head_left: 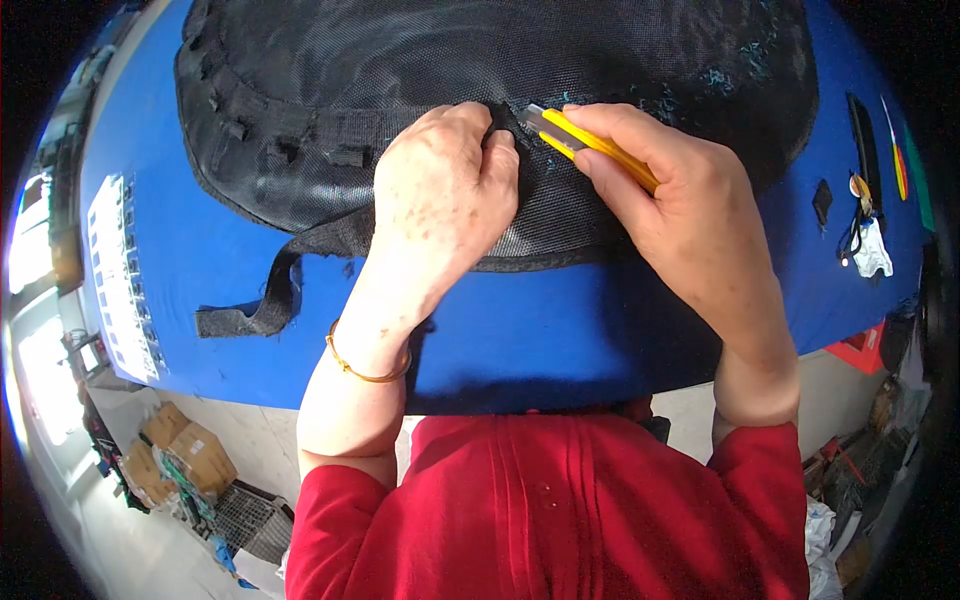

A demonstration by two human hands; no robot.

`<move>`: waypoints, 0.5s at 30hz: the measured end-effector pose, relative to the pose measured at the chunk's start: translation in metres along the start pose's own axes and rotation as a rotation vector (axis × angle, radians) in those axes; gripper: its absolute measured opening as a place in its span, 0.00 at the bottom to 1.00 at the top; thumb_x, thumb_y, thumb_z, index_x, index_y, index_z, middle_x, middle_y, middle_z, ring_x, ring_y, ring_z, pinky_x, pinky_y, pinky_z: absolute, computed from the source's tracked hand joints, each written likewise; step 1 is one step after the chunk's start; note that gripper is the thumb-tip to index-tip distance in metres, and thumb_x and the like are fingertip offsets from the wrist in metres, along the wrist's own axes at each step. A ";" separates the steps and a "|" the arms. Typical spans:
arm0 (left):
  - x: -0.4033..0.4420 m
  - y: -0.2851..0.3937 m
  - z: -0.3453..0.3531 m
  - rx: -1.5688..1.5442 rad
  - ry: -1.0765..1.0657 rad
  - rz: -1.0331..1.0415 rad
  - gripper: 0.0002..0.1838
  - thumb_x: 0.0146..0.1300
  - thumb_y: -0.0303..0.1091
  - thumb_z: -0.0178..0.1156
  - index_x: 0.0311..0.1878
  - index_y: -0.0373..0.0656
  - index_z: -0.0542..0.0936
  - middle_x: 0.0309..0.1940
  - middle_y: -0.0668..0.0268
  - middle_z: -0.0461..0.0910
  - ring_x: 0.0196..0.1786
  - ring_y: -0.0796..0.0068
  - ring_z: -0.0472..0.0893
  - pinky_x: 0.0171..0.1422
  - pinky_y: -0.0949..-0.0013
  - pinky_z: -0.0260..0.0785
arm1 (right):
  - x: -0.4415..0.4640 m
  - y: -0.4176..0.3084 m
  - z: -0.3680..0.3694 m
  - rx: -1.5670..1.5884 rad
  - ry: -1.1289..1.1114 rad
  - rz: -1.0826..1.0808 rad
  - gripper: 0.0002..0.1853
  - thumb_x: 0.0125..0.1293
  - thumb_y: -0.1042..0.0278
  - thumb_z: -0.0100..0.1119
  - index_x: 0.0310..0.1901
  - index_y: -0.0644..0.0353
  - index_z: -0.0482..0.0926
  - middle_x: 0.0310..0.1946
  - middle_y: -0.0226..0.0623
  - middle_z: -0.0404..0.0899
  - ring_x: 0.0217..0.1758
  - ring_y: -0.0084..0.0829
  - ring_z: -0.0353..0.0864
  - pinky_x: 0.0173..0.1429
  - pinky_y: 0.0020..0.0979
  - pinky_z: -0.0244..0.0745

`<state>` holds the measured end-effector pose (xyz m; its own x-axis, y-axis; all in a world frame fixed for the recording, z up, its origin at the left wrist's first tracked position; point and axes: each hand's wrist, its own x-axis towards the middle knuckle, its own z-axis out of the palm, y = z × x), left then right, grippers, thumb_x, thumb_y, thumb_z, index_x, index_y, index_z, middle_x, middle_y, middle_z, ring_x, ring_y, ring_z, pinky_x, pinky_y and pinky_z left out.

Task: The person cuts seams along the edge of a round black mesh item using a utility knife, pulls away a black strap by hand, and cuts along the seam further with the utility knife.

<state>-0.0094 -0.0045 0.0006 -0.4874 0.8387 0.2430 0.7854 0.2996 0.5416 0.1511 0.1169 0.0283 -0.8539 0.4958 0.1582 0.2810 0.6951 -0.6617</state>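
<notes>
A large black mesh bag or panel (560,210) lies on the blue table, with black webbing (345,130) sewn along it in loops. My left hand (445,180) rests on the mesh, its fingers curled down and closed on the webbing; the fingertips are hidden. In my right hand (680,180) is a yellow utility knife (600,145), gripped between thumb and fingers. Its blade end points left, at the webbing just beside my left thumb. Teal thread scraps (715,80) are scattered over the mesh to the right. A loose strap end (245,320) trails onto the table at left.
The blue table (540,340) has its near edge at my body. At right lie a black strip (862,140), a small black piece (822,203), a white tag (872,250) and a yellow-and-red tool (898,170). Cardboard boxes (195,455) and a crate (250,520) stand on the floor at left.
</notes>
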 end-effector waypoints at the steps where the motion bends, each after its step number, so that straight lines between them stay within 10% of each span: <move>1: 0.000 0.000 0.000 0.003 -0.012 -0.014 0.09 0.63 0.31 0.63 0.30 0.35 0.79 0.29 0.50 0.82 0.37 0.47 0.84 0.46 0.52 0.77 | 0.000 0.000 0.000 0.000 0.000 0.000 0.15 0.71 0.75 0.66 0.58 0.63 0.83 0.47 0.44 0.89 0.48 0.34 0.92 0.50 0.29 0.83; 15: 0.001 0.002 -0.001 0.013 -0.008 -0.004 0.09 0.64 0.32 0.63 0.33 0.35 0.81 0.30 0.49 0.83 0.38 0.47 0.85 0.48 0.52 0.78 | -0.003 -0.006 -0.019 -0.030 -0.036 -0.010 0.15 0.70 0.76 0.66 0.57 0.61 0.83 0.47 0.45 0.89 0.47 0.38 0.92 0.50 0.30 0.82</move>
<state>-0.0089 -0.0040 0.0028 -0.4878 0.8410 0.2340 0.7882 0.3091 0.5322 0.1602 0.1210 0.0456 -0.8718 0.4702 0.1373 0.2854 0.7154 -0.6378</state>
